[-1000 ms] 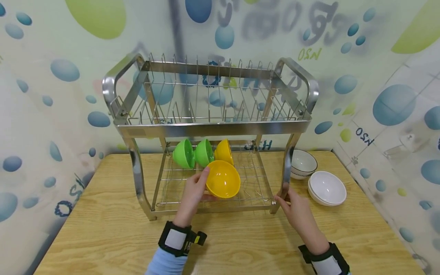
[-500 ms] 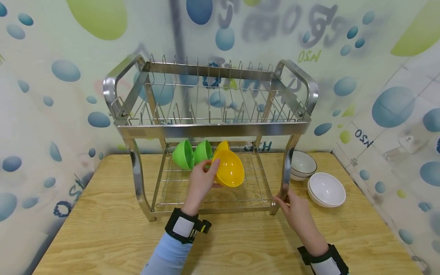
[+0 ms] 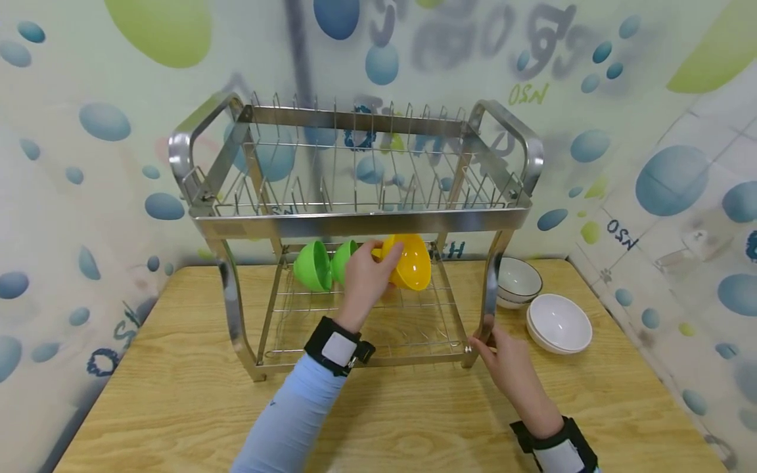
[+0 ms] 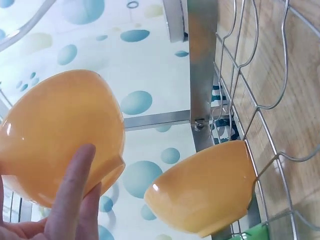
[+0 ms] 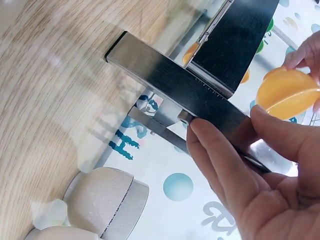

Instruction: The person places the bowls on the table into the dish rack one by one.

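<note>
My left hand (image 3: pixel 367 279) pinches a yellow bowl (image 3: pixel 412 263) over the lower tier of a metal dish rack (image 3: pixel 367 225). Its open side faces forward and to the right. In the left wrist view, another yellow bowl (image 4: pixel 210 190) leans tilted on the wires, apart from the held one; in the head view it is mostly hidden behind the hand. Two green bowls (image 3: pixel 311 266) stand on their sides to the left. My right hand (image 3: pixel 508 368) grips the rack's front right leg (image 5: pixel 170 80) low down, thumb on one side and fingers on the other.
White bowls (image 3: pixel 558 322) are stacked on the wooden table (image 3: pixel 414 420) right of the rack. Dark-rimmed bowls (image 3: pixel 519 279) sit just behind them. The upper tier has upright wire prongs (image 3: pixel 355 194). A patterned wall (image 3: pixel 591 144) rises close behind.
My left hand has carried the yellow bowl back and to the right, deeper over the lower tier, turning it more onto its side. The right hand keeps its grip on the leg.
</note>
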Action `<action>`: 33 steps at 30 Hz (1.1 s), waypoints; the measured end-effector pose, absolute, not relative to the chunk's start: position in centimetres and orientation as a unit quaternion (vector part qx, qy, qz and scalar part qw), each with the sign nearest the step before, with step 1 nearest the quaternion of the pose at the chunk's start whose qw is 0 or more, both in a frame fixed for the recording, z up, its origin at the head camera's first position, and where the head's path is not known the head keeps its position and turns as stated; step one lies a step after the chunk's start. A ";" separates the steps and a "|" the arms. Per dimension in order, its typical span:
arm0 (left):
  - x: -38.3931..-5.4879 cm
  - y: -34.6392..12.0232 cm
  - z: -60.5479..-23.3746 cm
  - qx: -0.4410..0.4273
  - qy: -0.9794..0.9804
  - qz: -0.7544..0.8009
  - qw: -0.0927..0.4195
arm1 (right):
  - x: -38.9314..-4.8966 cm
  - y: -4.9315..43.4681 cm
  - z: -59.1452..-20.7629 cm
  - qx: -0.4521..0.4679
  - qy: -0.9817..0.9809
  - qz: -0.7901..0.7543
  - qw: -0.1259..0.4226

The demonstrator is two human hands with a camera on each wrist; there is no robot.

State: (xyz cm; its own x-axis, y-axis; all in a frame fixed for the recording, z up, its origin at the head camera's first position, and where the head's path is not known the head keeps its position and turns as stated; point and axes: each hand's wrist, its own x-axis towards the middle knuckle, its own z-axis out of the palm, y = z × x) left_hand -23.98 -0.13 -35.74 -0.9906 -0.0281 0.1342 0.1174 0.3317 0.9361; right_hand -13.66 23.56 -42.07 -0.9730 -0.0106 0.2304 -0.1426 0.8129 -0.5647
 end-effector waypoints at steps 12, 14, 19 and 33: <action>-26.6 2.6 -35.1 -0.082 -0.857 -0.496 0.119 | -13.7 23.7 -42.1 0.043 -0.944 0.309 0.110; -27.2 3.0 -35.2 -0.091 -0.860 -0.486 0.125 | -13.6 23.7 -42.1 0.041 -0.944 0.309 0.106; -28.5 3.7 -35.7 -0.112 -0.880 -0.436 0.155 | -13.6 23.6 -42.1 0.038 -0.945 0.308 0.099; -30.2 5.8 -37.1 -0.100 -0.907 -0.382 0.145 | -13.6 23.5 -41.9 0.039 -0.944 0.311 0.099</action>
State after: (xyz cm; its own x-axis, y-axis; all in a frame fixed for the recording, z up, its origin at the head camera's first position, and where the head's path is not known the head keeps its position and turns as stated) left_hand -30.15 5.79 -37.14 -0.9382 0.0699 0.3391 0.2914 0.6882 0.6644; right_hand -13.59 23.47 -41.90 -0.9773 -0.0128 0.2116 -0.1360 0.8036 -0.5795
